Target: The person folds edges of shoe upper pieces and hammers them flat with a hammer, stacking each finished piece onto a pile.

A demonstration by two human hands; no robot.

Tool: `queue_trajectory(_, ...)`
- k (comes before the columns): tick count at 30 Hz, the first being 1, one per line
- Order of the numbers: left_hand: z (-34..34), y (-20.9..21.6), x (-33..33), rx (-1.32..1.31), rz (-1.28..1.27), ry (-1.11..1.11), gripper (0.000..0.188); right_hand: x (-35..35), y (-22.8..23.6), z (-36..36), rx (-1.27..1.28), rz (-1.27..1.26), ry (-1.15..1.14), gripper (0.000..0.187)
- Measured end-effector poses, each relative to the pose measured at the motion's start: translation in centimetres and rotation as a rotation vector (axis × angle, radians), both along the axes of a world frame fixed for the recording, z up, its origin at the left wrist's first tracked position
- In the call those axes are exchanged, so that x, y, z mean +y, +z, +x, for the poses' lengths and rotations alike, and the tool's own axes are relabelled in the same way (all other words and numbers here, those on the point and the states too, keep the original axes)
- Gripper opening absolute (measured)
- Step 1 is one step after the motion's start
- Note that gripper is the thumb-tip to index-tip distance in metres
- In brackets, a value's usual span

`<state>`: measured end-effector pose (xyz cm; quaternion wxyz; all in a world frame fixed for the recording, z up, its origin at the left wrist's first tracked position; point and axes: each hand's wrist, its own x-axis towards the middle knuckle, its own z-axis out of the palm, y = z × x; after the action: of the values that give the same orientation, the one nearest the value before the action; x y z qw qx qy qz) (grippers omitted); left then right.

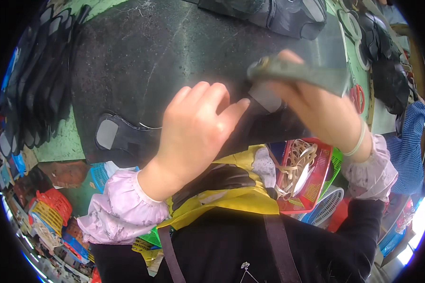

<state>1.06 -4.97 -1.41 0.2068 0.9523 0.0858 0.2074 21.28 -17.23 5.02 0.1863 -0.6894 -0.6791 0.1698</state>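
My left hand (198, 118) is over the black work mat (141, 56), fingers curled and tips hidden, thumb stretched to the right. Under its wrist side lies a black sole-shaped piece (127, 136) with a light grey patch at its rounded left end. Just past the thumb another grey patch (267, 98) shows on dark material; whether it belongs to the same piece, I cannot tell. My right hand (307, 96) is raised above that patch, closed around a grey-green tool (302, 73) with a rounded left end and a flared, flat right end. Motion blurs the tool, so its exact kind is unclear.
Dark shaped pieces (47, 80) stand in a row at the left. More grey-patched pieces (293, 16) lie at the mat's far edge. Red-handled scissors (358, 98) are to the right. A red basket (311, 200) holding beige strips sits near my lap, beside yellow cloth (236, 200).
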Motion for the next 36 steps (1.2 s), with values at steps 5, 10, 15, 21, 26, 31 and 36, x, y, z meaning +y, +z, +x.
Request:
queue_trajectory(5,0.1,0.3,0.5,0.030,-0.120,0.039,0.019,-0.9,0.1,-2.0,0.113,-0.205,-0.098,0.020)
queue_trajectory(10,-1.3,-0.1,1.4,0.037,-0.236,0.039,0.014,-0.1,0.5,-0.3,0.060,-0.157,-0.115,0.027)
queue_trajectory(15,-1.2,0.3,0.9,-0.006,-0.005,0.008,0.012,-0.4,1.3,-2.4,0.145,-0.171,-0.088,0.029)
queue_trajectory(21,-2.5,0.7,2.8,0.078,-0.151,-0.028,0.016,-0.7,0.1,-1.6,0.043,-0.001,0.033,0.028)
queue_trajectory(26,-2.3,1.4,3.0,0.049,0.054,-0.094,0.017,-0.9,0.2,-3.9,0.196,-0.350,0.053,0.024)
queue_trajectory(31,-4.6,0.8,3.5,0.088,-0.091,-0.042,0.021,0.4,0.7,-2.9,0.157,-0.088,0.043,0.036)
queue_trajectory(36,-4.6,2.5,4.4,0.250,-0.412,0.049,0.020,-0.4,-0.5,-5.1,0.147,-0.173,0.097,0.030)
